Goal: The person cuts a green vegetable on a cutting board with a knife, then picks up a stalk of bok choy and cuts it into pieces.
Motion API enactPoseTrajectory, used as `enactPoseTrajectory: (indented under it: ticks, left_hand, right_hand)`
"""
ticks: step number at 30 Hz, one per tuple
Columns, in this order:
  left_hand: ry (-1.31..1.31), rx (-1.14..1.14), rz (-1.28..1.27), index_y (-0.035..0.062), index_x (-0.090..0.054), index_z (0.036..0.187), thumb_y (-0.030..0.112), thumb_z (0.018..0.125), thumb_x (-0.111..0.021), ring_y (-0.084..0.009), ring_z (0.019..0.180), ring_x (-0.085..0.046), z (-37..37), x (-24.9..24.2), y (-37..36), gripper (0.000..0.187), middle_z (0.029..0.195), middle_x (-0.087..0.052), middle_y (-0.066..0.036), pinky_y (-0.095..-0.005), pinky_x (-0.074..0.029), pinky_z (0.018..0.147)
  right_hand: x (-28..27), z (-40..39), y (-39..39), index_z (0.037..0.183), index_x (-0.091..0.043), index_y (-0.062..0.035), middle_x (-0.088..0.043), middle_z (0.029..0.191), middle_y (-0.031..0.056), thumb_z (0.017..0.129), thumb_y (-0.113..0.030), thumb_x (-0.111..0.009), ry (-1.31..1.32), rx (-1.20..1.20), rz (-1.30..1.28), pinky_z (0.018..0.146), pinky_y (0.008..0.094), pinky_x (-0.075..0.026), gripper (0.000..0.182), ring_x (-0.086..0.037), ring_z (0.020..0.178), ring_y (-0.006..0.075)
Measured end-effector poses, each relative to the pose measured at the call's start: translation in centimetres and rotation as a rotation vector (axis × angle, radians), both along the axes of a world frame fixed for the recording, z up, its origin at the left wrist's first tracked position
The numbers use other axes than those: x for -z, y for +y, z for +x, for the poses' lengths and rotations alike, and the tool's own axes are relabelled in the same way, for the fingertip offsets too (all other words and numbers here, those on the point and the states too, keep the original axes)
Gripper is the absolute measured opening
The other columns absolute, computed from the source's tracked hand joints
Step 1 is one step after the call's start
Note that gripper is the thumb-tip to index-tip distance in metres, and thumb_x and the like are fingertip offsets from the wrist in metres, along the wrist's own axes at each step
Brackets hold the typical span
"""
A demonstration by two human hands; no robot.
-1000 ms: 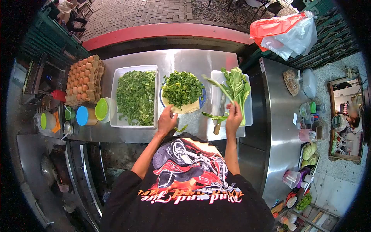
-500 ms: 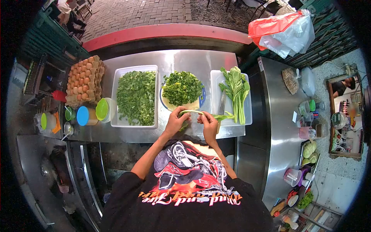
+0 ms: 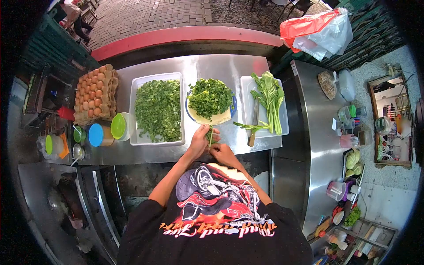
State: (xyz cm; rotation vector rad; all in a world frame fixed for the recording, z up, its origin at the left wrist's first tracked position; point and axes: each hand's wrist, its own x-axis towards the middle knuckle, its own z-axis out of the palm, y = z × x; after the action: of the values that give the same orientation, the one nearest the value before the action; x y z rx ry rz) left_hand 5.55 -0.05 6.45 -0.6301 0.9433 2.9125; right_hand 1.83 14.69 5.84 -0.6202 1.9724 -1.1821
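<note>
Near the front edge of the steel table, my left hand (image 3: 199,140) is closed around a green leafy stalk (image 3: 210,134). My right hand (image 3: 223,153) is just below and to its right, fingers pinched at the stalk's lower end. Beyond them, a round board (image 3: 197,117) with a blue rim bears a heap of chopped greens (image 3: 211,98). To the left, a white tray (image 3: 182,137) holds more chopped greens (image 3: 158,108). On the right, whole leafy stalks (image 3: 271,101) and a knife (image 3: 255,115) lie on a white tray (image 3: 284,126), the knife's wooden handle over its near edge.
Stacked egg trays (image 3: 94,95) stand at the left, with a blue-lidded tub (image 3: 95,134) and a green bowl (image 3: 118,126) nearby. Plastic bags (image 3: 321,34) hang at the upper right. A steel side counter (image 3: 324,154) holds containers. A person (image 3: 74,17) is at the upper left.
The stalk has gone from stretched sideways between my hands to upright in my left hand. My right hand has moved down and left. A leafy stalk now lies across the knife.
</note>
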Motion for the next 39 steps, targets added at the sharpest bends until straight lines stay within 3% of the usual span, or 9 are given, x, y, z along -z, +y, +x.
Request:
enactPoseTrajectory:
  ticks: [2, 6, 12, 14, 17, 22, 30, 33, 39]
  left_hand:
    - [-0.028, -0.005, -0.107, 0.0071, -0.044, 0.103, 0.027, 0.101, -0.042, -0.0204, 0.078, -0.063, 0.4, 0.9, -0.2, 0.02, 0.097, -0.062, -0.013, -0.0319, -0.054, 0.067]
    - [-0.078, -0.039, -0.147, 0.0069, -0.044, 0.104, 0.027, 0.101, -0.042, -0.0181, 0.069, -0.064, 2.3, 2.3, -1.6, 0.02, 0.098, -0.062, -0.013, -0.032, -0.055, 0.065]
    - [-0.015, -0.062, 0.014, 0.0038, -0.044, 0.107, 0.024, 0.102, -0.038, -0.034, 0.114, -0.055, 4.5, 2.8, -2.5, 0.022, 0.119, -0.058, -0.023, -0.0461, -0.047, 0.094]
    - [-0.029, -0.044, 0.024, 0.0034, -0.045, 0.109, 0.024, 0.101, -0.039, -0.0319, 0.109, -0.059, 5.0, 2.9, -2.2, 0.022, 0.118, -0.058, -0.021, -0.044, -0.05, 0.091]
    - [-0.069, 0.013, -0.1, 0.0019, -0.047, 0.115, 0.023, 0.101, -0.041, -0.0277, 0.105, -0.061, 5.6, 2.2, -2.0, 0.026, 0.119, -0.058, -0.019, -0.0398, -0.052, 0.088]
    - [-0.111, 0.067, -0.164, -0.0005, -0.05, 0.121, 0.026, 0.1, -0.043, -0.0237, 0.102, -0.062, 6.2, 3.3, -1.3, 0.034, 0.116, -0.059, -0.015, -0.0377, -0.053, 0.086]
    - [-0.176, 0.019, -0.159, 0.0021, -0.051, 0.117, 0.032, 0.101, -0.041, -0.0195, 0.083, -0.064, 4.9, 1.8, 0.4, 0.035, 0.09, -0.062, -0.008, -0.035, -0.055, 0.074]
    - [-0.218, -0.169, -0.149, 0.008, -0.049, 0.091, 0.038, 0.101, -0.041, -0.0089, 0.047, -0.04, 3.2, 2.5, 2.5, 0.033, 0.061, -0.04, 0.003, -0.0234, -0.04, 0.047]
    - [-0.309, -0.131, -0.25, 0.0119, -0.05, 0.088, 0.036, 0.1, -0.04, -0.0036, 0.042, -0.022, 1.7, 2.1, 3.8, 0.029, 0.055, -0.028, 0.009, -0.0226, -0.019, 0.039]
  right_hand:
    - [0.5, 0.4, 0.4, 0.097, -0.067, -0.0013, -0.066, 0.085, 0.0222, 0.087, -0.024, -0.058, 0.024, -0.022, 0.165, 0.073, 0.0382, -0.049, 0.026, -0.066, 0.081, 0.034]
    - [-0.2, 2.0, 0.6, 0.1, -0.067, -0.0031, -0.066, 0.09, 0.0229, 0.087, -0.025, -0.057, 0.105, -0.034, 0.19, 0.075, 0.0388, -0.05, 0.027, -0.065, 0.087, 0.0365]
    - [1.7, 3.7, 0.3, 0.107, -0.065, 0.0002, -0.068, 0.09, 0.0199, 0.087, -0.024, -0.061, 0.04, 0.17, 0.038, 0.074, 0.0377, -0.05, 0.031, -0.067, 0.085, 0.0285]
    - [1.4, 4.0, -0.3, 0.112, -0.061, 0.0048, -0.069, 0.086, 0.0098, 0.09, -0.016, -0.061, 0.002, 0.18, -0.033, 0.068, 0.027, -0.049, 0.03, -0.063, 0.075, 0.0139]
    - [2.3, 3.7, 0.1, 0.113, -0.061, 0.0051, -0.068, 0.085, 0.0078, 0.092, -0.013, -0.059, -0.01, 0.233, 0.006, 0.064, 0.0236, -0.048, 0.028, -0.061, 0.069, 0.01]
    - [1.8, 4.2, 0.6, 0.111, -0.062, 0.0053, -0.068, 0.083, 0.0073, 0.095, -0.013, -0.056, -0.176, 0.383, -0.145, 0.061, 0.0224, -0.048, 0.026, -0.059, 0.066, 0.0102]
    - [1.8, 2.5, 1.0, 0.097, -0.065, 0.006, -0.067, 0.079, 0.0063, 0.092, -0.012, -0.056, -0.186, -0.074, -0.012, 0.062, 0.0243, -0.046, 0.021, -0.058, 0.066, 0.0108]
    - [1.8, 1.5, 2.4, 0.095, -0.066, 0.003, -0.066, 0.074, 0.0064, 0.092, -0.018, -0.057, -0.026, -0.139, 0.059, 0.064, 0.0272, -0.046, 0.023, -0.06, 0.068, 0.0132]
    - [4.3, -3.2, 7.8, 0.106, -0.064, 0.0004, -0.068, 0.084, 0.0175, 0.087, -0.025, -0.061, 0.199, 0.313, 0.107, 0.072, 0.0344, -0.05, 0.032, -0.066, 0.077, 0.022]
